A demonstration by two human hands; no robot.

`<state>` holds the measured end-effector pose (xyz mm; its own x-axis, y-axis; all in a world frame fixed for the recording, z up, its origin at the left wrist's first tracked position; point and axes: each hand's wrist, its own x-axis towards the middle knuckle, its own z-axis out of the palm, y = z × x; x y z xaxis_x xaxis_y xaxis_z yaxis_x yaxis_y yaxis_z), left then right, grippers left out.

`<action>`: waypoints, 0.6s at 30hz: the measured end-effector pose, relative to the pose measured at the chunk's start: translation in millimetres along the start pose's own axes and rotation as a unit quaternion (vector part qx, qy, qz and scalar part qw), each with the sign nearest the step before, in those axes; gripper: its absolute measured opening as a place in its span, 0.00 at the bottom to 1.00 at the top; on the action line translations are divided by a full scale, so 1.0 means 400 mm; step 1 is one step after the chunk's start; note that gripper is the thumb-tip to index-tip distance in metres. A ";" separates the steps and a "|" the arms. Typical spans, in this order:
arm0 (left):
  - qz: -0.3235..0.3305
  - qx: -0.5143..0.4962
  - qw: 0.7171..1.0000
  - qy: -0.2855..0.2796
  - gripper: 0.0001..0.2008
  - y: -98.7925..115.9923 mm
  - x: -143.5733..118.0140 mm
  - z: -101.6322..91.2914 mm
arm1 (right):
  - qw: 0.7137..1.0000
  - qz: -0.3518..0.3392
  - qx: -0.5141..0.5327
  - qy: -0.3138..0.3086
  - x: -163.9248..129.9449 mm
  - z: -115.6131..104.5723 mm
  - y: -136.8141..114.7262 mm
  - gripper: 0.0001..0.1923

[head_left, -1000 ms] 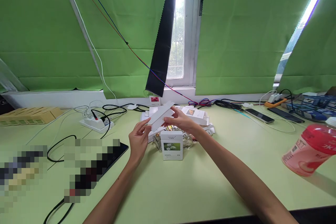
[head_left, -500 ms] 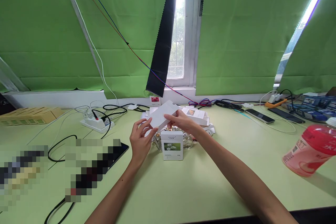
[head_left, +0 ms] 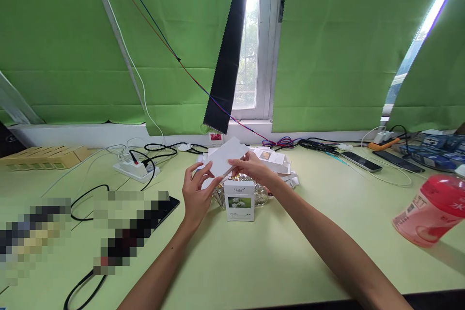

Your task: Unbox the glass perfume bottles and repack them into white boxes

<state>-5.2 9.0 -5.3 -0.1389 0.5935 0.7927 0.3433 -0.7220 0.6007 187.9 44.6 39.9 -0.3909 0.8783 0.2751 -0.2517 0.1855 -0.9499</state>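
Observation:
A plain white paper box [head_left: 225,157] is held tilted above the table between both my hands. My left hand [head_left: 198,189] grips its left and lower side with thumb and fingers. On its right edge, my right hand [head_left: 250,167] pinches it near the corner. Just below and in front stands an upright white box [head_left: 240,201] with a green flower picture and small print. Behind it lie shiny clear plastic packets [head_left: 260,196], partly hidden by the box and my hands. More white cartons [head_left: 274,159] are piled behind my right hand.
A red and pink bottle [head_left: 428,210] stands at the right. Phones [head_left: 361,161] and blue boxes [head_left: 436,147] lie at the back right. At left are a white power strip [head_left: 136,169], black cables and a yellow carton row [head_left: 47,157]. A dark phone [head_left: 169,206] lies near my left arm.
The held white box has tipped slightly, so its side face shows less and its broad face more. Both hands keep their grip. The whole view has shifted slightly.

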 end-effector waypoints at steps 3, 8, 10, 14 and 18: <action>-0.001 0.004 1.000 -0.003 0.21 -0.001 -0.001 -0.002 | 1.000 -0.001 0.002 0.002 0.003 0.000 0.004 0.21; -0.009 0.002 1.000 -0.003 0.21 0.001 0.000 -0.001 | 1.000 -0.004 0.008 0.004 0.005 0.001 0.005 0.23; -0.013 0.001 1.000 -0.005 0.21 0.004 0.001 0.000 | 1.000 -0.004 0.012 0.005 0.004 0.002 0.005 0.23; -0.020 -0.004 1.000 -0.008 0.22 0.008 0.001 0.000 | 1.000 -0.007 0.014 0.002 0.003 0.001 0.004 0.22; -0.030 -0.006 0.999 -0.012 0.22 0.010 0.001 -0.001 | 1.000 -0.005 0.011 0.005 0.002 0.001 0.001 0.22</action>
<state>-4.1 6.4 -2.5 -0.1368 0.6438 0.7529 0.3243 -0.6891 0.6481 187.1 45.1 39.7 -0.3793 0.8809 0.2833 -0.2748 0.1851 -0.9435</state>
